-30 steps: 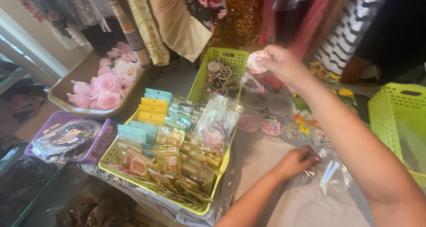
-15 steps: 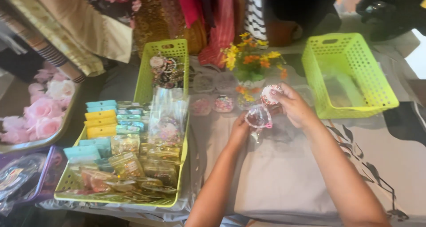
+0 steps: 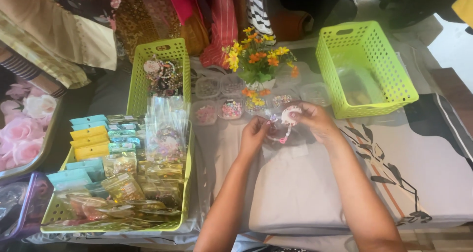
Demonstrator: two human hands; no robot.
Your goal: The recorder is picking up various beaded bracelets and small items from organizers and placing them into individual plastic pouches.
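My right hand (image 3: 311, 119) pinches a small round pink-and-white ornament (image 3: 289, 115) above the cloth-covered table (image 3: 295, 183). A thin beaded pink string (image 3: 281, 137) hangs from it toward my left hand (image 3: 255, 132), whose fingertips hold its other end. Both hands hover close together just in front of the small clear bead boxes (image 3: 231, 109) and the vase of orange and yellow flowers (image 3: 258, 59).
A long lime basket (image 3: 133, 99) at left is packed with clear jewellery packets and colored cards. An almost bare lime basket (image 3: 367, 67) stands at right. Pink fabric roses (image 3: 22, 128) lie in a tray at far left. Hanging fabrics line the back.
My right hand came down from the far basket with the round ornament, and both hands met at the table's middle. The view swung right.
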